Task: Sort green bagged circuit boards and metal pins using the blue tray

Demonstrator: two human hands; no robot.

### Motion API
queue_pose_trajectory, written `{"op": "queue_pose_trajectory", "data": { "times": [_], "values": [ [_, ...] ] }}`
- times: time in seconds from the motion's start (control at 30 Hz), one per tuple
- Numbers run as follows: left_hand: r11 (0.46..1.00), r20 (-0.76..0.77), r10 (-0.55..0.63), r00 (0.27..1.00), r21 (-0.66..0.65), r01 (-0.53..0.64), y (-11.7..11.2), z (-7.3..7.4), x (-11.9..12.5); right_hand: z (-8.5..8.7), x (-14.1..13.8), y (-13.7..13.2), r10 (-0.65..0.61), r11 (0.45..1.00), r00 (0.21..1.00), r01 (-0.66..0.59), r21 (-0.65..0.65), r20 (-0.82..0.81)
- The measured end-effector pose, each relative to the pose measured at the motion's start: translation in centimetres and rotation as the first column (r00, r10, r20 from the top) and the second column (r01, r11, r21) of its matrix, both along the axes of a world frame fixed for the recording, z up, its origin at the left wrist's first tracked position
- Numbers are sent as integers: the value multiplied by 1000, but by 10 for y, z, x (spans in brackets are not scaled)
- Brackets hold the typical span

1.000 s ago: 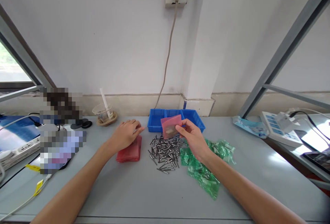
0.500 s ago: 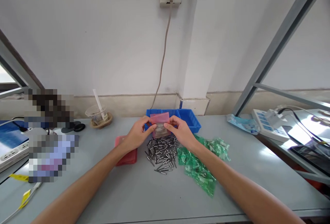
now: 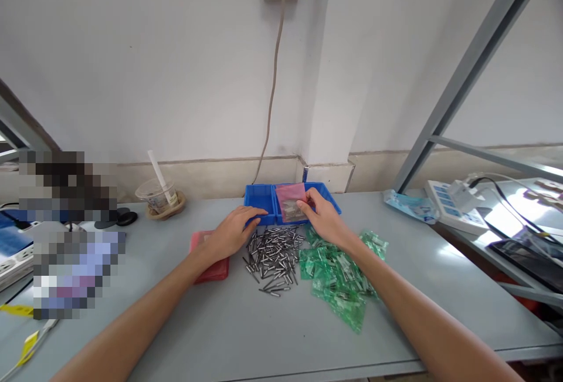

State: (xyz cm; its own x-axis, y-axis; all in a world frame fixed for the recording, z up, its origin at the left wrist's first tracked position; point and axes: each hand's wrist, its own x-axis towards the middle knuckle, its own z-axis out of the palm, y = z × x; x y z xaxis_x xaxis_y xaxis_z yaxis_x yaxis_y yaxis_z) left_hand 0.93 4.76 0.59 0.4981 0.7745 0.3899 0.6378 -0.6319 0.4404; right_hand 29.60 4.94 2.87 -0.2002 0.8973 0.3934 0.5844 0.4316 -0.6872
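My right hand pinches a small pink plastic bag with some metal pieces inside and holds it over the blue tray at the back of the table. My left hand has let go of the bag and lies with fingers stretched out, fingertips at the tray's front left edge. Below the hands lies a heap of small metal pins. A stack of empty pink bags sits left of the pins, partly under my left wrist. A pile of green plastic bags lies under my right forearm.
A plastic cup with a straw stands at the back left. A cable runs down the wall from a socket. A power strip and a light blue packet lie at the right, beside a slanted metal frame.
Both hands held the pink bag half a second ago. Now my left hand has released it and dropped to the tray's edge, while my right hand carried the bag right over the tray.
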Motion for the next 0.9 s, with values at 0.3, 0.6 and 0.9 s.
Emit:
{"op": "queue_pose_trajectory", "data": {
  "times": [0.3,0.6,0.9],
  "values": [
    [998,-10,-40,999,-46,39,-7,6,2,-6,9,10,-5,1000,990,9,30,-142],
    [990,54,70,996,122,-77,-9,8,-3,-2,-5,8,-11,1000,972,18,25,-236],
    [995,198,80,977,38,-89,-21,14,-2,10,-18,5,152,979,913,-190,-67,-378]
  ]
}}
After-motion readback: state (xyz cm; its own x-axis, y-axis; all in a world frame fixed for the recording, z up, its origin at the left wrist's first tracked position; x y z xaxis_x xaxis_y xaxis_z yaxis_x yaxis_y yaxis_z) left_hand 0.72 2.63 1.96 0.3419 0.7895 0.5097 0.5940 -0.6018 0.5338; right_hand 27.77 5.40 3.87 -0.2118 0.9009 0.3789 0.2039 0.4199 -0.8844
